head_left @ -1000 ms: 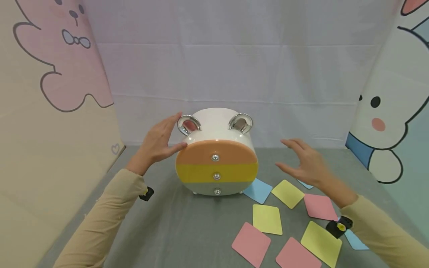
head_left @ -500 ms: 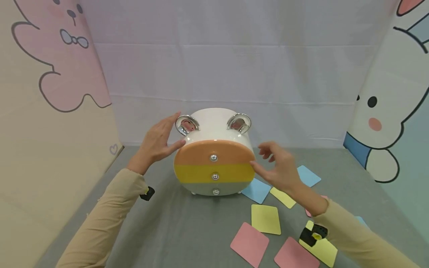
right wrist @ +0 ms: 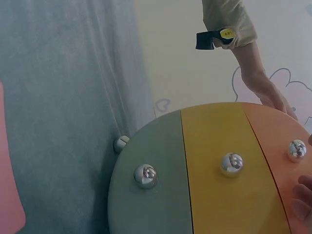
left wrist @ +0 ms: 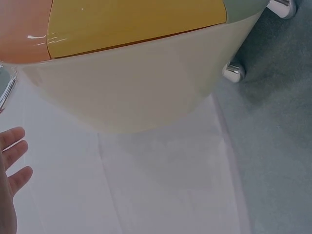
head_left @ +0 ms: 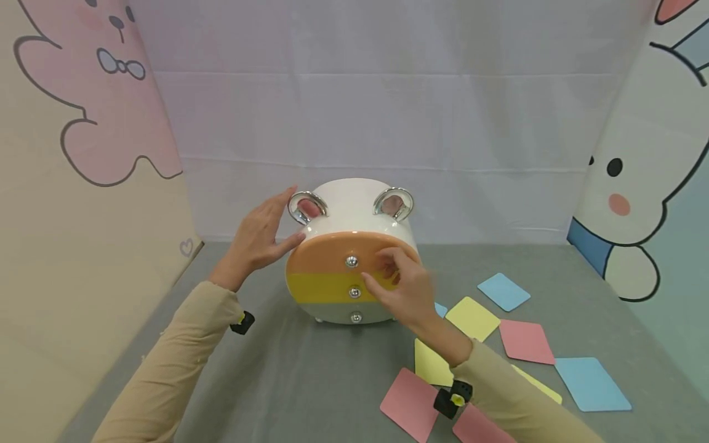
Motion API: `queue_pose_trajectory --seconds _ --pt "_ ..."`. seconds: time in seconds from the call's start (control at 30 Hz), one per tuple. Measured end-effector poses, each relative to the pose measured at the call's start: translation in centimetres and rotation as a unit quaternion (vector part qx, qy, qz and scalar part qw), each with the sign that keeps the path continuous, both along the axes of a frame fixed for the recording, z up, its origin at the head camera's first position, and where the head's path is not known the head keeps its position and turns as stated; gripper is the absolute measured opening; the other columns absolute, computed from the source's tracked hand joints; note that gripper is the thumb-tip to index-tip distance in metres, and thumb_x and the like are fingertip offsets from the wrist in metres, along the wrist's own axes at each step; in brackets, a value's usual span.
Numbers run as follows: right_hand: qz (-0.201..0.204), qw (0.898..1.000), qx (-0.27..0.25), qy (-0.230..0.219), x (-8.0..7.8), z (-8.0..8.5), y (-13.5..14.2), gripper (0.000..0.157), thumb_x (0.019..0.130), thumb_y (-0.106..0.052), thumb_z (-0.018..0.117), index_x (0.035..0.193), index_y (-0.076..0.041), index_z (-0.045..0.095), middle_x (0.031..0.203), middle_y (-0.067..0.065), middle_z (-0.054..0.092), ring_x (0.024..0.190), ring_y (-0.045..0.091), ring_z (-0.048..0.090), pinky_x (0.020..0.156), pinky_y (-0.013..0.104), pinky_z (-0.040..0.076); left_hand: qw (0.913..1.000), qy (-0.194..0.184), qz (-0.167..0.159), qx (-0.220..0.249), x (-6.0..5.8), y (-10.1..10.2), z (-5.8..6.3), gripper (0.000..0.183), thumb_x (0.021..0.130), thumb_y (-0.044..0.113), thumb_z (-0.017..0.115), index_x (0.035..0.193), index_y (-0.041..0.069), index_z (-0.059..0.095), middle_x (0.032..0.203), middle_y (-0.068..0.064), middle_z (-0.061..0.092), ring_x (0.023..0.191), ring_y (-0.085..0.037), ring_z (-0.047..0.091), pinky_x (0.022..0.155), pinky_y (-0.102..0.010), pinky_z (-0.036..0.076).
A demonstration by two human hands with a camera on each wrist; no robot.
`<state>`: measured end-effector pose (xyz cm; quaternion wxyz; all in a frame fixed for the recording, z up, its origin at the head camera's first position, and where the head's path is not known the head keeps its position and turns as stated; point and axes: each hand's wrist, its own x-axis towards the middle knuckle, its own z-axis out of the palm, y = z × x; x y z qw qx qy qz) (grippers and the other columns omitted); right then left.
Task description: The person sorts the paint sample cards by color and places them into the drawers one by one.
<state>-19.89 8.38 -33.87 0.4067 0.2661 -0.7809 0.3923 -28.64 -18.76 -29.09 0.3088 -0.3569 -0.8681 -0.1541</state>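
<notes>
A small rounded white drawer box with two silver ears stands on the grey cloth. Its front has an orange drawer, a yellow drawer and a grey-green drawer, all closed, each with a silver ball knob. At the box's upper left, beside the ear, lies my left hand with fingers extended and thumb at the orange drawer's edge. In front of the drawers hovers my right hand, fingers loosely bent and holding nothing, just right of the orange drawer's knob.
Pink, yellow and blue cards lie scattered on the right, among them a blue card, a pink card and a yellow card. A white cloth wall rises behind, with cartoon-printed side walls.
My right hand has moved left from above the cards to the front of the drawers, its fingers bending more. The left hand stays at the box's side.
</notes>
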Motion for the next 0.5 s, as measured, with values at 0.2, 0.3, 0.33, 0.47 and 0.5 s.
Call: queue_pose_trajectory --seconds 0.2,0.3,0.33,0.47,0.5 --pt "-0.001 0.999 -0.026 -0.026 -0.3 -0.4 -2.2 0.026 0.072 -0.015 0.075 0.089 -0.004 0.058 0.073 0.002 0.061 0.060 0.011 0.054 0.053 0.022 0.047 1.0000 -0.006 0.007 -0.001 0.1 0.0 -0.1 0.085 0.084 0.068 0.031 0.144 0.008 0.023 0.138 -0.016 0.040 0.120 -0.033 0.042 0.096 -0.050 0.035" --pt "-0.012 0.999 -0.041 -0.026 -0.4 -0.6 -2.9 0.022 0.074 -0.014 0.074 0.088 -0.005 0.059 0.072 0.002 0.062 0.058 0.010 0.054 0.052 0.021 0.047 1.0000 -0.007 0.006 0.000 0.1 0.0 -0.2 0.086 0.084 0.069 0.030 0.145 0.009 0.021 0.138 -0.016 0.040 0.120 -0.033 0.042 0.097 -0.050 0.035" --pt "-0.016 0.999 -0.046 -0.024 -0.5 -0.6 -3.1 0.022 0.074 -0.014 0.073 0.087 -0.005 0.059 0.072 0.002 0.063 0.057 0.010 0.055 0.051 0.021 0.047 1.0000 -0.006 0.005 0.001 0.0 0.0 -0.2 0.086 0.084 0.069 0.030 0.145 0.009 0.021 0.138 -0.016 0.040 0.120 -0.033 0.042 0.096 -0.050 0.035" --pt "-0.043 0.997 -0.062 -0.013 -0.6 -0.9 -3.9 0.020 0.074 -0.015 0.073 0.085 -0.005 0.060 0.069 0.001 0.063 0.053 0.008 0.054 0.049 0.019 0.045 1.0000 -0.005 0.004 0.002 0.0 0.0 -0.3 0.085 0.084 0.068 0.029 0.145 0.009 0.020 0.137 -0.017 0.041 0.119 -0.033 0.043 0.096 -0.049 0.035" --pt "-0.049 0.997 -0.066 -0.011 -0.7 -1.0 -4.1 0.020 0.074 -0.015 0.074 0.085 -0.005 0.060 0.069 0.001 0.063 0.053 0.008 0.054 0.049 0.019 0.045 1.0000 -0.005 0.004 0.002 0.0 0.0 -0.3 0.086 0.084 0.069 0.029 0.145 0.009 0.020 0.137 -0.017 0.041 0.119 -0.033 0.043 0.096 -0.050 0.036"
